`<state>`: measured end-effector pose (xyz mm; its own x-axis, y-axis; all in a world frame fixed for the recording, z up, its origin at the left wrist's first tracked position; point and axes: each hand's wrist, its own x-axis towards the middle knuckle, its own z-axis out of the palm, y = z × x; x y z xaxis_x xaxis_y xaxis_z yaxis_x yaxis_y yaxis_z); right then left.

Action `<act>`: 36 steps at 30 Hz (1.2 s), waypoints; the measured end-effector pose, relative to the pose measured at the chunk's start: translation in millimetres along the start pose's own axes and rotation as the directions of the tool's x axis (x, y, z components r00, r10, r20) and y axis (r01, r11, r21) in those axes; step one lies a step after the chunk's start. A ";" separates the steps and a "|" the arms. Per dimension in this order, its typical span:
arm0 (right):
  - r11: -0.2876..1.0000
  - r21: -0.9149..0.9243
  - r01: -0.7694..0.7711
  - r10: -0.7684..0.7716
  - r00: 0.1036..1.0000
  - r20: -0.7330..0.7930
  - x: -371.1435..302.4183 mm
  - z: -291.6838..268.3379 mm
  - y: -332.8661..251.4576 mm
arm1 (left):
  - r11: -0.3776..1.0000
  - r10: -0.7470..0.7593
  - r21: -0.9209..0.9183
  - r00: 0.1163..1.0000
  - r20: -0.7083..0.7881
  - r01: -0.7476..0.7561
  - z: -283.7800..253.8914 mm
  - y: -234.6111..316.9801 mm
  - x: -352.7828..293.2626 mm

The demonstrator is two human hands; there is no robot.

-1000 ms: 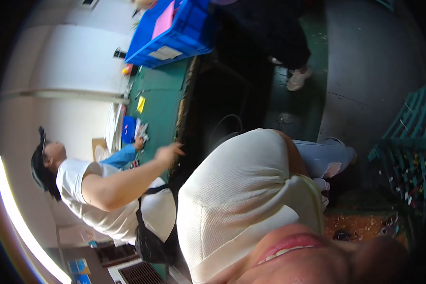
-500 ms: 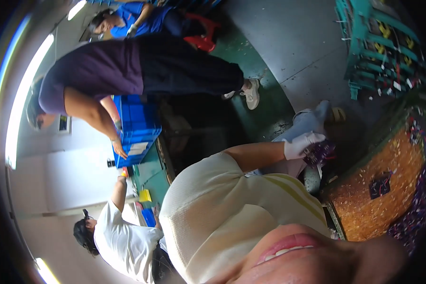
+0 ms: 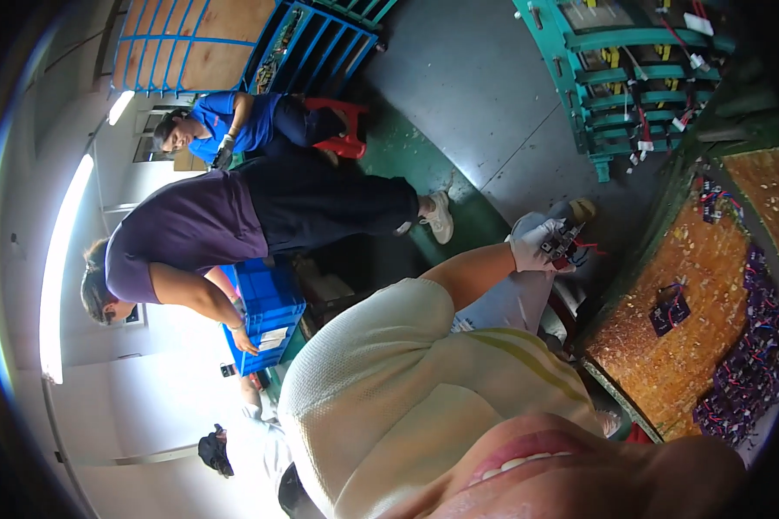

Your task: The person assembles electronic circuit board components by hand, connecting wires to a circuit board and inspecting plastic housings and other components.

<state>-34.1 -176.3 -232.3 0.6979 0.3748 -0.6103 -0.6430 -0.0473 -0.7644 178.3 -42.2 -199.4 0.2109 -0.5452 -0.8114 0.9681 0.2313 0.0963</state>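
Observation:
My left hand (image 3: 531, 246), in a white glove, is closed around a small dark circuit board (image 3: 564, 251) with red wires sticking out of it. Parts of the board are hidden by the fingers. Beyond it is the brown worktop (image 3: 640, 363), where a single dark purple board (image 3: 670, 310) with wires lies by itself. Along the worktop's far right side spreads a heap of similar purple boards (image 3: 744, 376) with red and blue wires. A smaller cluster of wired boards (image 3: 717, 201) sits near the upper end. My right hand does not show.
A teal rack (image 3: 597, 95) holding wired parts stands at the upper right. On the left, a person in a purple top (image 3: 195, 216) leans over a blue crate (image 3: 268, 294). A person in blue (image 3: 255, 121) sits on a red stool (image 3: 342, 130); another in white (image 3: 255, 445) is lower left.
The whole view has shifted, bringing shelving into the top. My left hand, still holding a board, appears slightly higher and further left, with red wires now showing more plainly.

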 end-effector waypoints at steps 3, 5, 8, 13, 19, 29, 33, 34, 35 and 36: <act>0.998 -0.064 0.016 -0.017 1.000 -0.016 -3.5 -13.5 -8.1 | 0.996 0.054 0.063 0.997 0.050 -0.057 21.5 11.4 -2.5; 0.994 -0.107 0.025 -0.028 0.999 -0.028 -5.8 -19.7 -7.2 | 0.994 0.083 0.060 0.990 0.117 -0.091 22.9 14.5 6.0; 0.988 -0.154 0.035 -0.042 0.998 -0.044 -5.4 -12.3 0.7 | 0.125 0.403 0.683 0.666 0.627 -0.719 -15.2 12.9 30.9; 0.970 -0.239 0.047 -0.078 0.989 -0.126 -21.9 -8.0 -7.0 | 0.967 0.157 0.120 0.897 0.413 -0.225 -5.4 7.0 6.4; 0.937 -0.343 0.063 -0.124 0.979 -0.160 -45.4 12.7 -16.6 | 0.888 0.268 0.245 0.872 0.410 -0.389 -1.5 4.8 -27.7; 0.867 0.374 0.330 -0.022 0.774 -0.633 -44.3 43.7 -32.2 | 0.171 0.647 0.831 0.696 0.311 -0.530 -11.4 -51.5 -5.9; 0.739 -0.115 0.664 -0.501 0.428 -0.752 -77.7 58.4 -109.5 | -0.069 0.596 0.574 0.428 0.679 -0.816 52.3 -76.5 -68.9; 0.801 -0.272 0.534 -0.487 0.316 -0.814 -69.8 47.8 -108.8 | -0.245 0.580 0.488 0.277 0.766 -0.837 76.1 -79.7 -103.9; 0.710 -0.561 0.427 -0.684 0.224 -0.695 -76.6 53.4 -124.1 | -0.351 0.528 0.586 0.362 0.768 -0.730 77.7 -69.0 -102.8; 0.667 -0.690 0.280 -0.743 0.185 -0.643 -83.5 54.1 -135.0 | -0.353 0.581 0.547 0.280 0.764 -0.759 81.8 -67.9 -106.6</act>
<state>-22.6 -151.2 -66.9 0.8097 -0.4912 0.3211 -0.0160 -0.5654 -0.8247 101.2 -65.8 -72.3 0.7252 -0.6337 0.2693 -0.4277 -0.1080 0.8974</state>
